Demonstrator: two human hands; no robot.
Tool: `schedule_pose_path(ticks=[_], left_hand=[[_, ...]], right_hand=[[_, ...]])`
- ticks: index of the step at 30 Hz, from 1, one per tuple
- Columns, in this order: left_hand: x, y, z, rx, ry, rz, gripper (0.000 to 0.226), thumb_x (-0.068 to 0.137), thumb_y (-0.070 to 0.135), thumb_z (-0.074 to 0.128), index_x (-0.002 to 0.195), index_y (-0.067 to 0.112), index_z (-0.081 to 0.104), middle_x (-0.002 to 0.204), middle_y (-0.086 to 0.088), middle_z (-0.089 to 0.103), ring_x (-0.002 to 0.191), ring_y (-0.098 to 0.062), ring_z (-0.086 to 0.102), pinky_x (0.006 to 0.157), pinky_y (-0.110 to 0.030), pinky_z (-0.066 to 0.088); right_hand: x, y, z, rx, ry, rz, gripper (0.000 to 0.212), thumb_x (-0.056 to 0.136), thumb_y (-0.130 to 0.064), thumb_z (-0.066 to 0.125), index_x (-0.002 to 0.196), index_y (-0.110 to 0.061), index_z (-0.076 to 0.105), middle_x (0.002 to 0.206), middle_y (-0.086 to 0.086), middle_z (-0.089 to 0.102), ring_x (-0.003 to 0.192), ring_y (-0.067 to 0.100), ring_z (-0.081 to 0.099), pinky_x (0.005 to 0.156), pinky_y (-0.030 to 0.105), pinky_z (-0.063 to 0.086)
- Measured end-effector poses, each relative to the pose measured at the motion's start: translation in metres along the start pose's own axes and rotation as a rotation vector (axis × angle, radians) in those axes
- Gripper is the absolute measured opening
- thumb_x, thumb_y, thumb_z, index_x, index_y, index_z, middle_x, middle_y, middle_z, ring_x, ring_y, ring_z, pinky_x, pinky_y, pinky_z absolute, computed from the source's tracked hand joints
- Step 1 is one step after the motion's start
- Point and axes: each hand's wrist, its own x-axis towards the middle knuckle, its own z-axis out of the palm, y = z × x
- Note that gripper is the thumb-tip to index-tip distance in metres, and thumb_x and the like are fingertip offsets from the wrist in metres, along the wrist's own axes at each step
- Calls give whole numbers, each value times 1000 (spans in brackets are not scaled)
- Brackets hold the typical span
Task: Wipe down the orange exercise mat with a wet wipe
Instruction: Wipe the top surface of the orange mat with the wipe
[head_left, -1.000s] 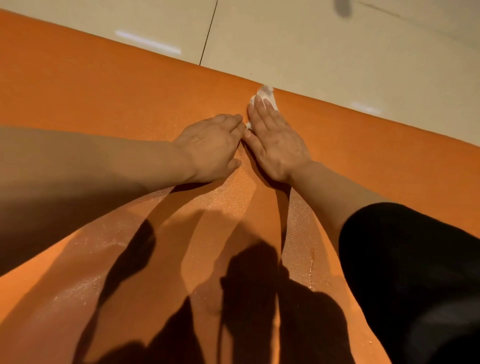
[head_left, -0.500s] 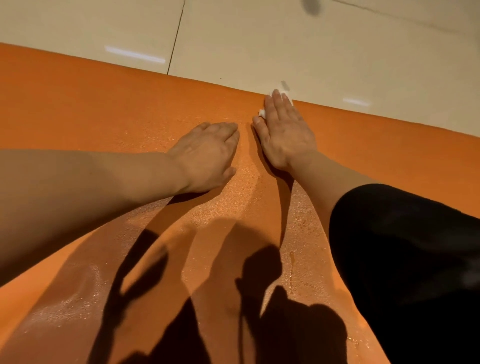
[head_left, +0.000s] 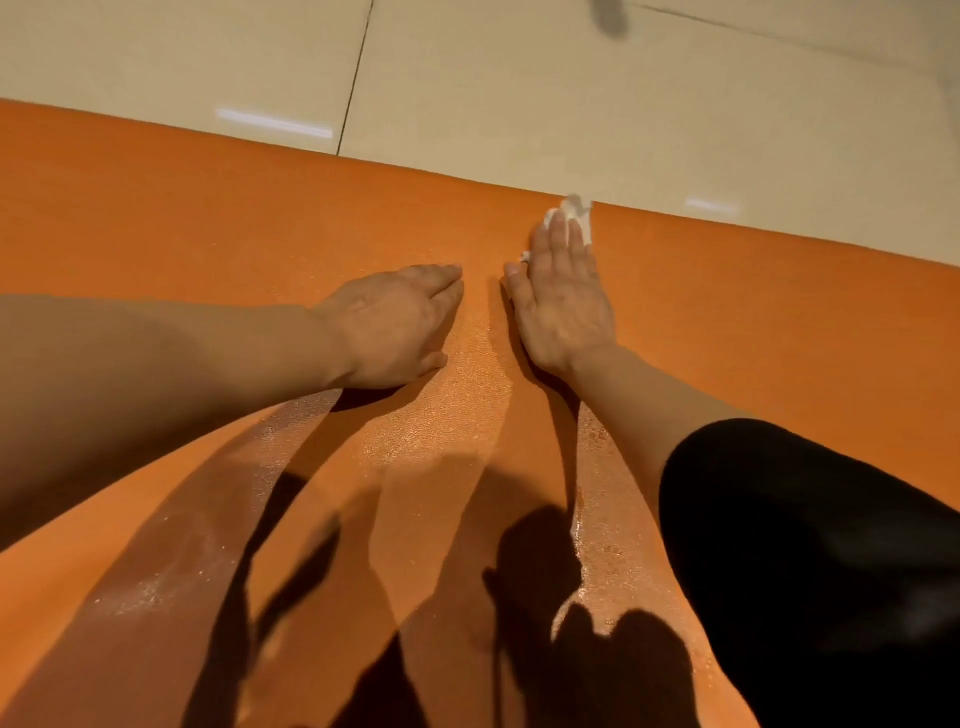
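Observation:
The orange exercise mat (head_left: 208, 234) fills most of the view, with glistening wet streaks near me. My right hand (head_left: 563, 296) lies flat with straight fingers, pressing a white wet wipe (head_left: 574, 210) onto the mat at its far edge. Only a crumpled bit of the wipe shows past my fingertips and by my thumb. My left hand (head_left: 395, 325) rests flat on the mat just left of the right hand, palm down, holding nothing.
Beige floor tiles (head_left: 519, 78) with a dark grout line lie beyond the mat's far edge. A black sleeve or garment (head_left: 810, 571) covers the lower right. Shadows of my arms fall across the near part of the mat.
My hands have parted: the right hand slid the wipe rightward along the far edge, and a gap has opened between it and the left hand.

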Motion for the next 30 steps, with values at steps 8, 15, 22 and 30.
schedule_pose_path(ticks=[8, 15, 22, 30], left_hand=[[-15, 4, 0, 83, -19, -20, 76, 98, 45, 42, 153, 5, 8, 162, -11, 3, 148, -21, 8, 118, -26, 9], [-16, 15, -7, 86, -85, -49, 70, 99, 39, 40, 153, 5, 11, 162, -10, 5, 148, -22, 11, 119, -29, 15], [-35, 34, 1, 145, -96, -21, 68, 99, 36, 36, 153, 3, 9, 161, -15, 5, 148, -24, 10, 118, -29, 10], [-52, 41, 14, 191, -146, -1, 71, 100, 39, 32, 153, 4, 1, 161, -17, -3, 149, -27, 6, 121, -37, 10]], right_hand=[[-25, 7, 9, 42, 21, -302, 55, 105, -43, 17, 155, -21, 12, 163, -1, 1, 149, 12, -3, 122, 34, -2], [-50, 25, 12, 225, 264, -100, 45, 101, -33, 40, 143, -17, 47, 157, 9, 29, 144, 28, 26, 119, 41, 21], [-47, -35, 24, 254, 78, -227, 50, 107, -28, 28, 154, -10, 21, 162, 6, 11, 150, 18, 7, 119, 24, -2], [-66, 25, 21, 190, 220, 130, 64, 94, 0, 46, 151, -27, 33, 163, -4, 9, 136, 27, 40, 98, 36, 44]])
